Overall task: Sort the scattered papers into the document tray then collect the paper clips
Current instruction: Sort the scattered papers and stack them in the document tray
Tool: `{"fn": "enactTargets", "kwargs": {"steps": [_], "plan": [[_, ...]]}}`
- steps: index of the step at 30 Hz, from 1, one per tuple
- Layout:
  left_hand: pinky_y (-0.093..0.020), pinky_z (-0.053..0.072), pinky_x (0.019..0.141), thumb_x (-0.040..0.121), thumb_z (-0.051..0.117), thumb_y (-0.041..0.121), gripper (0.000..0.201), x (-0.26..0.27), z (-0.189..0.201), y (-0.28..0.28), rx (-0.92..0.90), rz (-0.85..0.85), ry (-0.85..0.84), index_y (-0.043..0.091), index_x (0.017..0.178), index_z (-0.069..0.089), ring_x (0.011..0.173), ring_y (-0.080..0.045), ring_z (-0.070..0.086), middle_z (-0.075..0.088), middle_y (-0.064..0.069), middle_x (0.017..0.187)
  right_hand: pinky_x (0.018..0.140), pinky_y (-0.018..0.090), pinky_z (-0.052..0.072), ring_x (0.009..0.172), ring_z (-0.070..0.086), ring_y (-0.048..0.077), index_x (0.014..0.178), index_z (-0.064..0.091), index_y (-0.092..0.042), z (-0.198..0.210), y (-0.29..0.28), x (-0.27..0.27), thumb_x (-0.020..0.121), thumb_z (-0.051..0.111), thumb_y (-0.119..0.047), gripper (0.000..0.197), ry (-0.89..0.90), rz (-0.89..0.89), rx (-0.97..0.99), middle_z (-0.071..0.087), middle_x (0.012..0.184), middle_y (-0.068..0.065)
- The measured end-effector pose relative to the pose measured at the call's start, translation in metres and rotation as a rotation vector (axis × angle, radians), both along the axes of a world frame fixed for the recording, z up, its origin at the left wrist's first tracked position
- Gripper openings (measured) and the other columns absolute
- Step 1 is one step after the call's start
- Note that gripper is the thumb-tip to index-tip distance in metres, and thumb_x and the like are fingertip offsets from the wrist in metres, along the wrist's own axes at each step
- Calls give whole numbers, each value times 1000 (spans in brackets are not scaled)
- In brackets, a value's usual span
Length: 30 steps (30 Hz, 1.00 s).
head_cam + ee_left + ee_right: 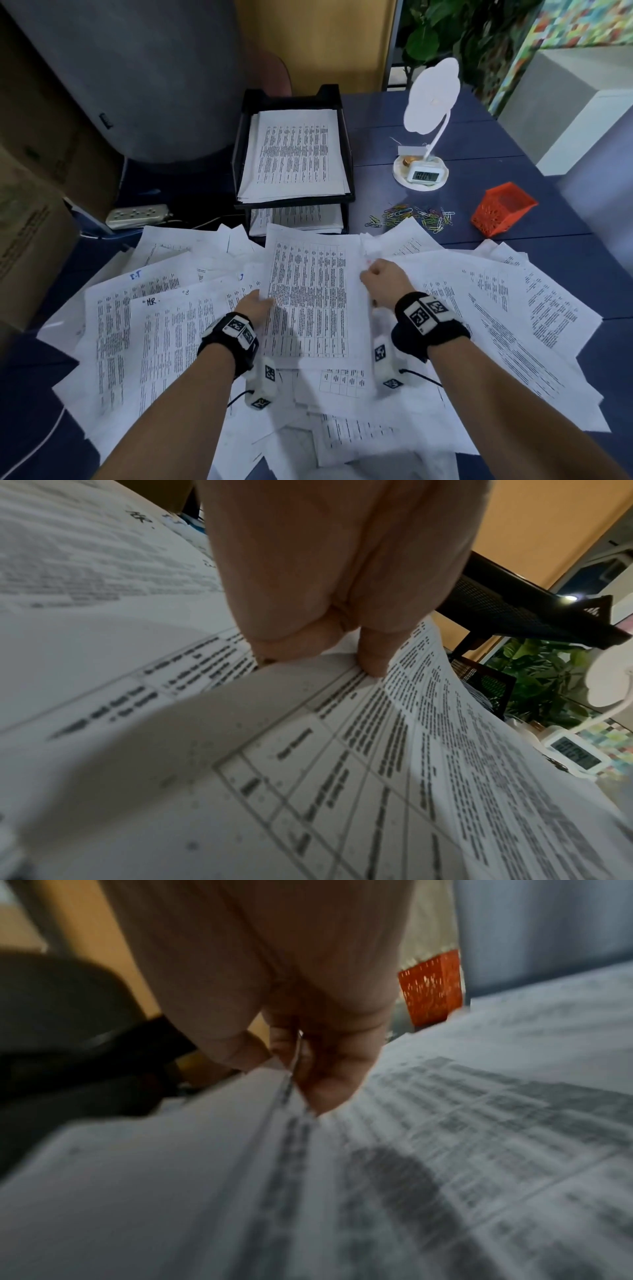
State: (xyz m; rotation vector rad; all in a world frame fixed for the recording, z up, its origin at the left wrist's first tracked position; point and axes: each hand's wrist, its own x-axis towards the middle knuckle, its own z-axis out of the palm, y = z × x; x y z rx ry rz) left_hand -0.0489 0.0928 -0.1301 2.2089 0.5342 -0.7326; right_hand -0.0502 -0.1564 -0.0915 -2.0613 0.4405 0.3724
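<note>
A printed sheet (308, 294) is lifted above the pile of scattered papers (164, 329), held by both hands at its side edges. My left hand (255, 303) pinches the left edge; in the left wrist view the left hand (318, 653) has thumb and finger closed on the paper (342, 750). My right hand (376, 279) pinches the right edge, and the blurred right wrist view shows the right hand (294, 1069) clamped on the sheet (240, 1164). The black two-tier document tray (345, 137) stands behind, with papers in both tiers. Coloured paper clips (414, 216) lie scattered to its right.
An orange mesh basket (501, 209) lies tipped to the right of the clips. A white cloud-shaped lamp with a small clock (424, 171) stands behind them. A power strip (137, 215) and cardboard boxes (30, 192) are at the left. The table (513, 260) is dark blue.
</note>
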Motion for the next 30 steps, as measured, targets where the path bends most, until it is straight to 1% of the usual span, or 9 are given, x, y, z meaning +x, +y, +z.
{"fn": "enactTargets", "kwargs": {"steps": [2,4,7,10,12,17,21,25,30], "plan": [[-34,33,104,101,37,25,47,-1,4,0,-17,2,-15,6,143,33,133,-31,38,37,-16,147,66,38,54,65,58,23,87,52,-10,9,11,0,95,52,-29,20,92,-12,339,54,82,9],[-35,33,106,101,34,26,45,-1,5,0,-32,16,-24,5,141,37,133,-31,38,39,-15,147,73,41,53,77,59,26,96,54,-6,9,8,3,96,47,-42,37,119,87,152,56,90,13],[-33,19,114,103,30,29,51,-3,5,0,-60,33,-14,9,149,23,143,-25,21,22,-9,156,80,35,48,92,60,34,90,54,0,-13,-12,4,93,49,-31,31,119,125,-359,60,91,21],[-35,16,117,103,30,31,52,-3,4,0,-125,89,-21,13,151,20,145,-24,17,17,-5,158,81,32,45,109,56,34,122,44,-1,-32,-31,-5,88,56,-24,42,271,35,-450,53,122,18],[-41,18,117,102,29,38,55,-3,3,1,-172,120,-20,13,150,22,144,-26,20,19,-6,157,84,34,49,107,57,32,131,35,-1,-41,-33,-9,89,55,-23,51,304,45,-371,51,123,17],[-48,23,113,85,58,56,91,-7,0,0,-179,86,12,14,152,12,144,-29,19,13,-9,158,71,33,55,72,55,20,133,38,-19,-44,-17,-10,95,47,-21,40,287,217,-176,50,105,6],[-42,26,114,85,69,35,87,-11,-3,-2,-87,42,-68,8,150,18,142,-29,25,22,-11,156,75,32,52,90,58,20,130,51,-15,-42,-18,-8,95,48,-18,35,194,247,-163,58,115,6],[-39,24,113,89,64,32,81,-15,-1,-1,-119,73,-110,6,149,18,142,-28,25,21,-12,156,88,35,47,111,54,30,121,55,-14,-46,-43,-6,89,56,-30,35,121,1,-524,55,124,13],[-45,23,115,88,64,38,93,-20,-3,1,-267,167,-124,9,151,3,144,-29,18,11,-13,158,90,29,38,115,54,29,127,52,-3,-42,-46,-4,92,51,-50,58,45,-34,-233,58,123,13]]}}
